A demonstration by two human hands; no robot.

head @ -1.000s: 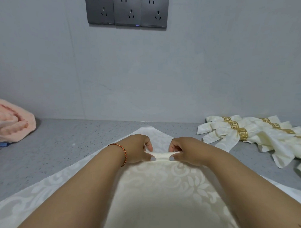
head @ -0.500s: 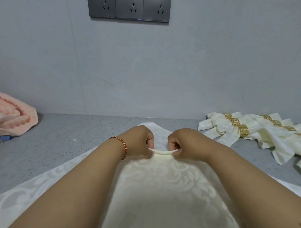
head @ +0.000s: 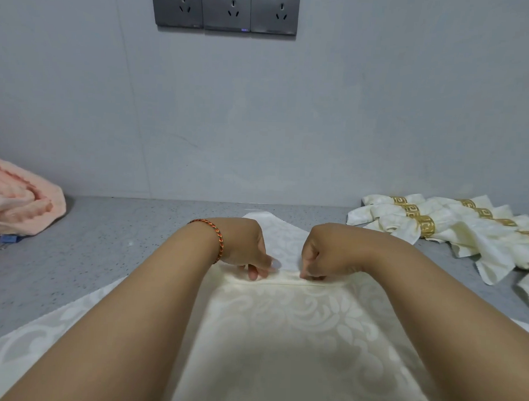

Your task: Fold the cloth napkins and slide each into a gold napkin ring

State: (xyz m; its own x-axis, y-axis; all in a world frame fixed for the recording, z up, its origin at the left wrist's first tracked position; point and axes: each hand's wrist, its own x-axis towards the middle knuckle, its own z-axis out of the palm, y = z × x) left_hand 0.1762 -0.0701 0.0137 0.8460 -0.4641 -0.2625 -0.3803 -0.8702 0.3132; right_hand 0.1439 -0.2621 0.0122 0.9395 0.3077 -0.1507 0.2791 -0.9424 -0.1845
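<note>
**Both hands pinch a fold in the cream napkin**

A cream damask napkin (head: 297, 327) lies spread on the grey speckled countertop (head: 106, 239), one corner pointing toward the wall. A narrow raised fold runs across the napkin, short of that far corner. The left hand (head: 243, 244) sits at the left end of the fold, its thumb and fingertips pinching the ridge of cloth. The right hand (head: 324, 253) sits at the right end of the fold, fingers curled down and nipping the same ridge. The two hands are near each other but apart, with a bare stretch of fold between them. A braided red bracelet (head: 218, 237) circles the left wrist.

To the right of the napkin, close to the wall, lies a pile of finished napkins (head: 466, 234), each gathered through a gold napkin ring (head: 426, 226); they overlap one another, and the pile runs out past the picture's right edge. To the left of the napkin, well apart from it, a peach towel (head: 20, 200) lies bunched against the wall. On the wall beyond the napkin's far corner sits a row of three grey sockets (head: 228, 10).
</note>
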